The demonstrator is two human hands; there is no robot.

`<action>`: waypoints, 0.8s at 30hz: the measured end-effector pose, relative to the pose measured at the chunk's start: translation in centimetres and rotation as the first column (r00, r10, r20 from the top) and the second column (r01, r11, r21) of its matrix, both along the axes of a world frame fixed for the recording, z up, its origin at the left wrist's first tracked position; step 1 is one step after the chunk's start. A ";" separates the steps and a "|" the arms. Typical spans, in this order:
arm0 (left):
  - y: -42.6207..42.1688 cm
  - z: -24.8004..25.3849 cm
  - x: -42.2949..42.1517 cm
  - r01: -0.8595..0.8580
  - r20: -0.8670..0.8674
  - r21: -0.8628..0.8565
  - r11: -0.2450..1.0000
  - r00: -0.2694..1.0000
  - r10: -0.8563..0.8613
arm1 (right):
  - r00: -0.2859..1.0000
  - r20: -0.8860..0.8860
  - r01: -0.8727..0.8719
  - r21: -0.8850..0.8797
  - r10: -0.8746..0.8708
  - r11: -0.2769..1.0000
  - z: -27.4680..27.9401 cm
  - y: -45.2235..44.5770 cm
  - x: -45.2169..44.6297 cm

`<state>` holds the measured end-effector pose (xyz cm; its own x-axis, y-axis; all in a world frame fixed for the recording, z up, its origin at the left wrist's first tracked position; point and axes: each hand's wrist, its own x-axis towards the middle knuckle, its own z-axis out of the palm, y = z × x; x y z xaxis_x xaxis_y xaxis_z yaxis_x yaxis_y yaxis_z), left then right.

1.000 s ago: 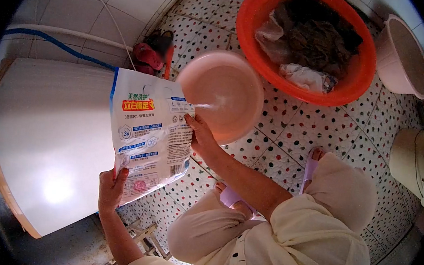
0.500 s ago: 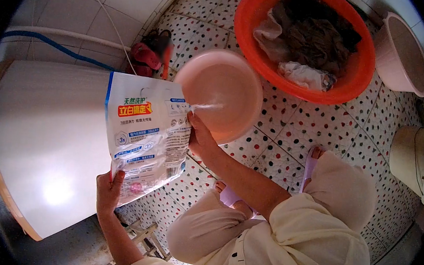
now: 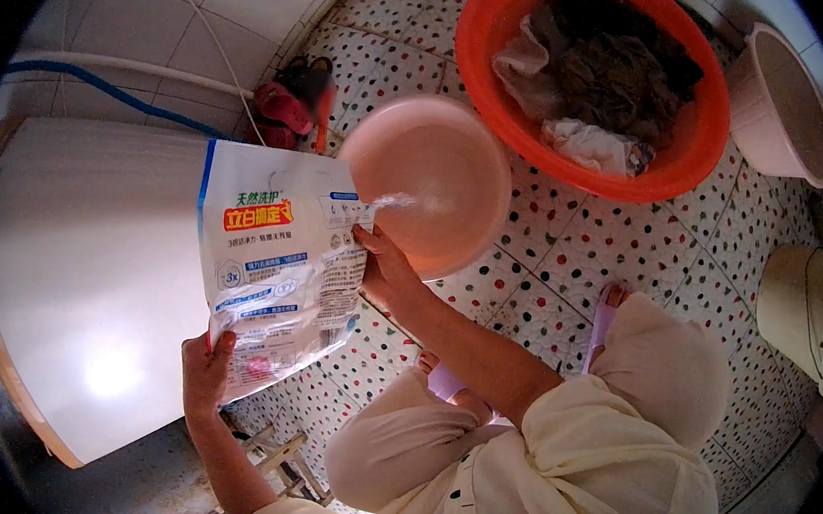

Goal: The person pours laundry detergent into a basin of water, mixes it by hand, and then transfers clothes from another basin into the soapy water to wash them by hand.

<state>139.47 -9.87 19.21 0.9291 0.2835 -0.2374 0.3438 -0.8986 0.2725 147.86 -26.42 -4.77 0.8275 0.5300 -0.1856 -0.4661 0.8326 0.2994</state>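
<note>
Both my hands hold a white bag of washing powder (image 3: 280, 266) with printed labels, tilted toward the pink basin (image 3: 351, 134). My left hand (image 3: 206, 371) grips its lower left corner, thumb on the printed front. On its right side, my right hand (image 3: 386, 272) is closed around the edge below the corner. From that upper right corner a thin white streak of powder (image 3: 397, 201) falls over the basin, which contains water. The fingers behind the bag are hidden.
A big orange-red tub (image 3: 487, 94) of dark and white clothes stands beyond the basin. Further right are a pale pink bucket (image 3: 765, 121) and a cream bucket (image 3: 799, 307). A white-topped surface (image 3: 92, 261) fills the left. Pink slippers (image 3: 278, 106) lie by the wall.
The bag and both hands have shifted slightly left. My right hand sits a little lower on the bag's edge, and the white streak looks shorter and fainter.
</note>
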 end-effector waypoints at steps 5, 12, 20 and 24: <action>-0.1 0.4 0.0 -0.011 -0.023 0.006 1.000 1.000 0.011 | 0.998 -0.055 0.041 -0.044 -0.043 0.998 0.2 0.5 0.3; 0.3 0.0 -0.6 -0.053 0.024 0.001 0.999 0.998 0.053 | 0.993 -0.121 0.004 0.103 0.009 0.995 0.1 0.4 0.1; 0.0 0.3 -0.7 -0.072 0.013 0.081 0.994 0.997 0.071 | 0.990 -0.140 -0.002 0.114 0.018 0.993 -0.4 0.9 -0.1; -0.1 0.7 -0.5 -0.063 0.023 0.094 0.994 0.998 0.061 | 0.995 -0.103 0.017 0.071 -0.009 0.997 -0.4 1.1 -0.1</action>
<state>138.94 -9.98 19.89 0.9133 0.3614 -0.1879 0.3952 -0.8978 0.1945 147.77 -25.32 -5.14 0.8129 0.5342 -0.2319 -0.4190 0.8130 0.4043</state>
